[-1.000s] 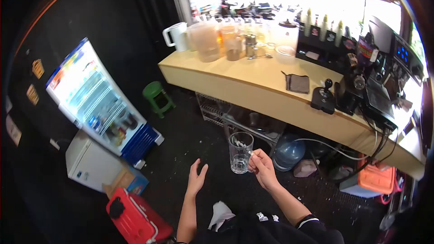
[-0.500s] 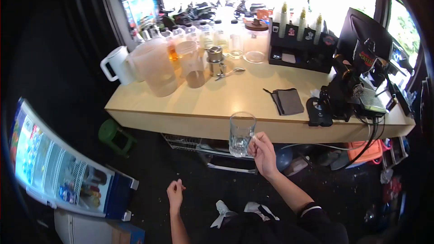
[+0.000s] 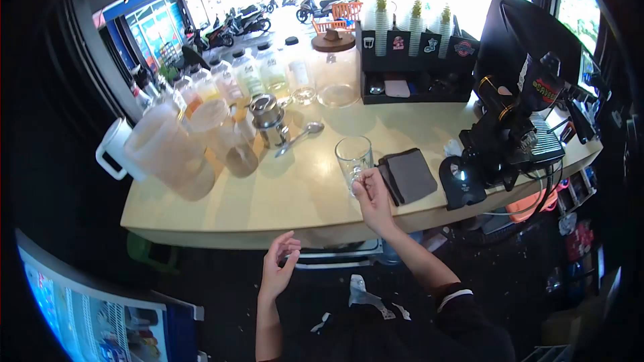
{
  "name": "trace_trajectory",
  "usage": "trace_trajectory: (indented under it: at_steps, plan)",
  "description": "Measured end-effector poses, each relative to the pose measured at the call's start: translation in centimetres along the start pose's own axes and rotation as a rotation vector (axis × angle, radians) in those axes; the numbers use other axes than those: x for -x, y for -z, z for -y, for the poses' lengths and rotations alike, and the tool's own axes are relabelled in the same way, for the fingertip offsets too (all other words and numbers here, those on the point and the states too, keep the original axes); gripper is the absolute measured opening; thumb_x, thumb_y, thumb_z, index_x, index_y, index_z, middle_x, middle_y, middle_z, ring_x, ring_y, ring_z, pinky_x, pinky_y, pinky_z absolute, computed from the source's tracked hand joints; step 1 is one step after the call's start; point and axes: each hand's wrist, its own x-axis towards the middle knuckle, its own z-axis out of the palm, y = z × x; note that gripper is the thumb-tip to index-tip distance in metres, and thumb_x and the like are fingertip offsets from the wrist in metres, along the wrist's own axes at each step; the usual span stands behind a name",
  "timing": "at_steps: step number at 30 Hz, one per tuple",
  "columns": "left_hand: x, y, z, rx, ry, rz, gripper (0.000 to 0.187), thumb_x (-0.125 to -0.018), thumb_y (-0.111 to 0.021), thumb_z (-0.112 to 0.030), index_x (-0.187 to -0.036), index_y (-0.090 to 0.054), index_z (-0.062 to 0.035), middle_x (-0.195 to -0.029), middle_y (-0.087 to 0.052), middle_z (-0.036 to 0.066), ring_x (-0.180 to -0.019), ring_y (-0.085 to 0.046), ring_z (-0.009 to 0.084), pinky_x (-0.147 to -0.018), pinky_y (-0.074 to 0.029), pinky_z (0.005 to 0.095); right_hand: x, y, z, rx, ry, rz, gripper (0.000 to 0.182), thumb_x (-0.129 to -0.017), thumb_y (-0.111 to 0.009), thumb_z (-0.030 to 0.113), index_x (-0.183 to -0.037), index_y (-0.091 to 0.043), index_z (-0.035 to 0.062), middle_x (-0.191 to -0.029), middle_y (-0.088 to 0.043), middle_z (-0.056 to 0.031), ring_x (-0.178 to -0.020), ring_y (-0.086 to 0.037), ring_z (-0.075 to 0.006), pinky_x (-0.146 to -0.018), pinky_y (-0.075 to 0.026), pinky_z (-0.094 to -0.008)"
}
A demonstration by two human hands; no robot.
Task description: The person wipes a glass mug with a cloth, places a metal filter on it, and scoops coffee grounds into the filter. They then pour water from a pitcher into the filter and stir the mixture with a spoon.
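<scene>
My right hand (image 3: 373,202) is closed around the handle of a clear glass mug (image 3: 353,155), which is upright at the counter, just left of a folded dark grey cloth (image 3: 410,175). Nothing shows inside the mug. Lower and to the left, in front of the counter's edge, my left hand (image 3: 280,265) is raised with its fingers apart and loosely curled, holding nothing. Beyond the mug, a spoon (image 3: 301,138) lies on the wooden counter (image 3: 302,191), beside a metal coffee dripper (image 3: 267,115) on a metal cup.
Plastic pitchers (image 3: 171,151) crowd the counter's left end. Several bottles (image 3: 272,70) and a wood-lidded jar (image 3: 335,70) line the back. A black cup organizer (image 3: 416,70) and a coffee machine (image 3: 516,127) stand right. A lit fridge (image 3: 94,308) is low left.
My right hand has carried the mug forward from before the counter's edge to the counter beside the cloth. My left hand has risen and its fingers have opened. The view has shifted nearer the counter.
</scene>
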Motion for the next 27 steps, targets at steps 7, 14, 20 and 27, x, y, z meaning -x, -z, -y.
trace_trajectory:
  at_steps: [7, 14, 20, 27]
  plan:
    - [-5.4, -1.9, -0.9, -0.043, -0.006, 0.031, 0.037, -0.088, -0.058, -0.003, -0.124, -0.05, -0.0003, -0.105, -0.062, 0.011, -0.099, -0.06, 0.0163, -0.088, -0.046, 0.0302, -3.9, -0.6, -3.1, -0.027, 0.017, 0.022, 0.015, -0.092, -0.056, 0.004, -0.097, -0.042, 0.0051, -0.081, -0.042, 0.0014, -0.072, -0.04, -0.0062, -0.064, -0.035, -0.02]
    - [-9.9, -5.2, -3.0, -0.15, -0.06, 0.281, 0.032, -0.086, -0.061, -0.004, -0.117, -0.055, 0.0016, -0.103, -0.064, 0.012, -0.099, -0.061, 0.0185, -0.089, -0.047, 0.0314, -5.1, -0.3, -4.4, -0.077, 0.019, 0.16, 0.012, -0.094, -0.054, 0.005, -0.097, -0.042, 0.0032, -0.092, -0.059, -0.0075, -0.091, -0.059, -0.0127, -0.08, -0.048, -0.0272]
    - [-12.4, -8.0, -7.3, -0.439, -0.261, 0.602, 0.035, -0.084, -0.063, -0.008, -0.117, -0.056, 0.0009, -0.105, -0.064, 0.014, -0.096, -0.063, 0.0252, -0.086, -0.048, 0.0324, -6.2, 7.4, 1.9, 0.448, -0.05, 0.175, 0.01, -0.089, -0.059, 0.008, -0.093, -0.058, -0.0012, -0.09, -0.063, -0.0118, -0.086, -0.065, -0.0182, -0.077, -0.051, -0.0302]
    - [-15.0, -18.7, -5.5, -0.8, -0.749, 0.682, 0.069, -0.089, -0.054, -0.044, -0.139, -0.034, -0.0002, -0.138, -0.043, 0.018, -0.128, -0.042, 0.0311, -0.104, -0.035, 0.0443, -11.4, 20.9, -2.3, 1.912, -0.212, -0.196, 0.016, -0.081, -0.054, 0.007, -0.086, -0.068, 0.0003, -0.092, -0.066, -0.0193, -0.09, -0.066, -0.0327, -0.077, -0.055, -0.0394]
